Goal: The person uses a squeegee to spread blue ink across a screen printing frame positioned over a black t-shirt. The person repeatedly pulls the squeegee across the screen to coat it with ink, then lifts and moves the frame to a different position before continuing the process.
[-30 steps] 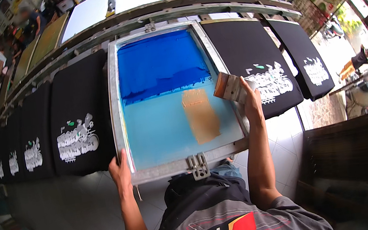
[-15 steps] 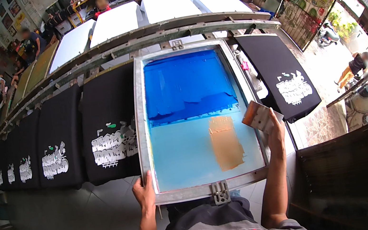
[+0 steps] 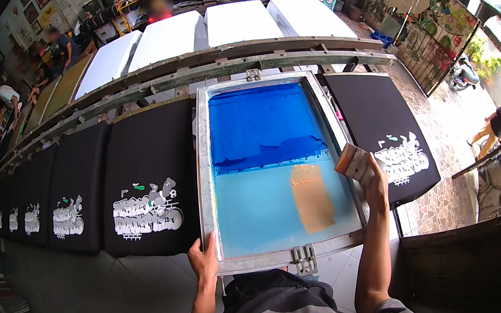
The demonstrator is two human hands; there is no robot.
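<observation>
A metal-edged printing screen (image 3: 236,266) lies before me. Dark blue ink (image 3: 264,121) covers the far part of its pale blue mesh, and a tan rectangular patch (image 3: 313,198) shows at the near right. My left hand (image 3: 204,259) is closed around the screen's near left edge. In my right hand (image 3: 374,179), beside the right edge, is a squeegee (image 3: 352,164) with a brown-stained blade, held tilted over the rim. Whether that hand also grips the screen is hidden. A metal bracket (image 3: 305,259) sits on the near edge.
Black shirts (image 3: 146,140) with white and green prints lie on boards at the left; another black shirt (image 3: 371,111) is at the right. Behind a metal rail (image 3: 236,67) stand white-covered boards (image 3: 240,22). Several people are farther off, one (image 3: 495,127) walking outside at the right.
The screen has shifted right along the row, uncovering more of the shirt at its left. Both hands moved with it, keeping their holds. My view has tilted slightly.
</observation>
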